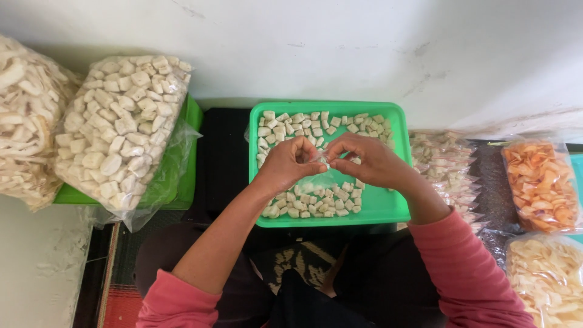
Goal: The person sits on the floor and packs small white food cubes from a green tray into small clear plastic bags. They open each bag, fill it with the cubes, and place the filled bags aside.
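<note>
A big clear bag of pale cracker chunks (124,124) sits to my left, well apart from the green tray (382,209) in front of my lap. Small pale pieces (316,200) lie scattered across the tray. Above it my left hand (285,164) and right hand (370,161) meet, fingertips pinching a small clear plastic packet (320,160) between them.

A scuffed white wall (364,48) rises beyond the grip. Below lies a dark mat (221,158). Pale floor (36,267), perhaps tile, shows left.
</note>
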